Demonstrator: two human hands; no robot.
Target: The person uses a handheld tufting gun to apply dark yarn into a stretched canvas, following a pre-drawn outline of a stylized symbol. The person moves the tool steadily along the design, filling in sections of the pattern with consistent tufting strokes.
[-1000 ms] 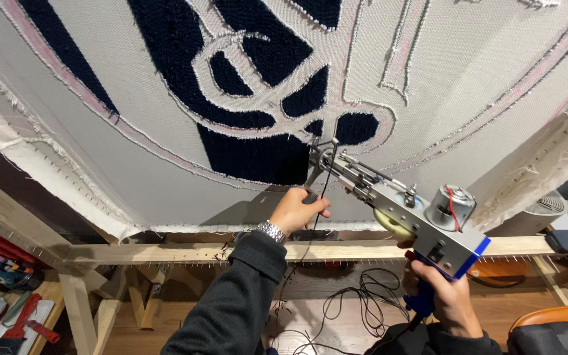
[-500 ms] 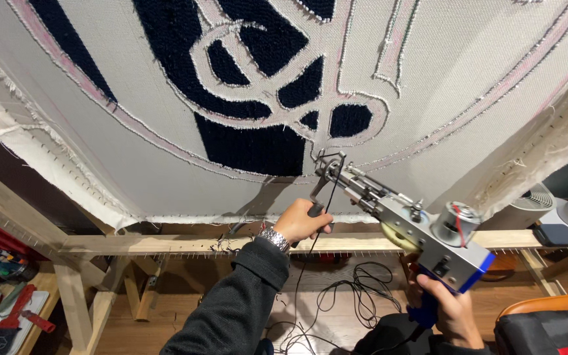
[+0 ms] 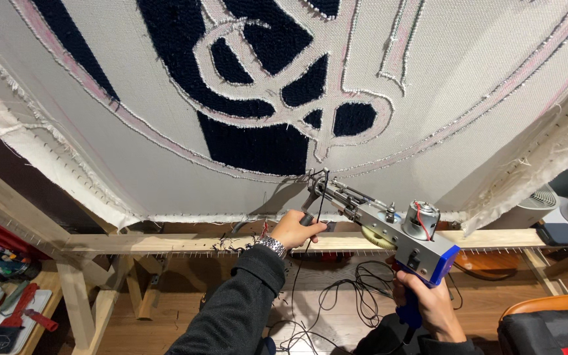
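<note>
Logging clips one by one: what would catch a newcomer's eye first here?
The big white cloth stretched on a wooden frame fills the upper view, with dark navy tufted shapes at its centre. Below it, the tufting gun points at the cloth's lower edge, the right hand on its blue grip, the left hand on its front handle.

We are in a rug-tufting workshop; a large pale backing cloth [image 3: 133, 151] with dark blue tufted shapes is stretched on a raw wooden frame [image 3: 165, 242], pinned along its lower edge by rows of nails; we hold a grey and blue tufting gun [image 3: 396, 230] against the cloth; black cables [image 3: 336, 302] lie loose on the wooden floor [image 3: 165, 315]; hand tools [image 3: 14, 315] clutter a worktop at the lower left; a white fan [image 3: 534, 204] stands at the right.
</note>
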